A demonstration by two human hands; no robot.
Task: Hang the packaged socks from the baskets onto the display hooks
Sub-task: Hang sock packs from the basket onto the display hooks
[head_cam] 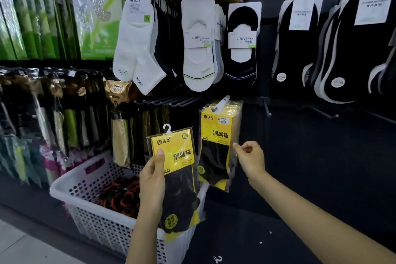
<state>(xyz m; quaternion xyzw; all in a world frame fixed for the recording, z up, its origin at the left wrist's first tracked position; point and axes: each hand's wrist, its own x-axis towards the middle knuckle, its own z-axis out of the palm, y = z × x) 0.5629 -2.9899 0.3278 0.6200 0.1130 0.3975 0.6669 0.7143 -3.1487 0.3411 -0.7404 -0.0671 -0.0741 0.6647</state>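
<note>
yellow-and-black sock pack [174,169] (white hanger [167,128] on top) is gripped upright by the left hand [152,180] above the white basket [90,216]; the right hand [250,158], loosely curled and holding nothing, is beside matching packs [216,141] hung on a hook [221,102].

Only the tip of the white-tipped metal display hook [222,100] is free; a thick stack of yellow-and-black bagged sock packs [215,133] fills the rest. At its twelve o'clock, carded white no-show socks [198,66] and carded black no-show socks [241,66] hang low over the approach. At nine o'clock a crowded row of thin black hooks [169,100] closes that side. At three o'clock, bare dark hooks [267,110] jut from the open dark wall panel [321,167]. At seven o'clock the left hand [152,178], gripping a single yellow-and-black sock pack [177,178], and a white perforated plastic basket [85,206] take the low room.
</note>
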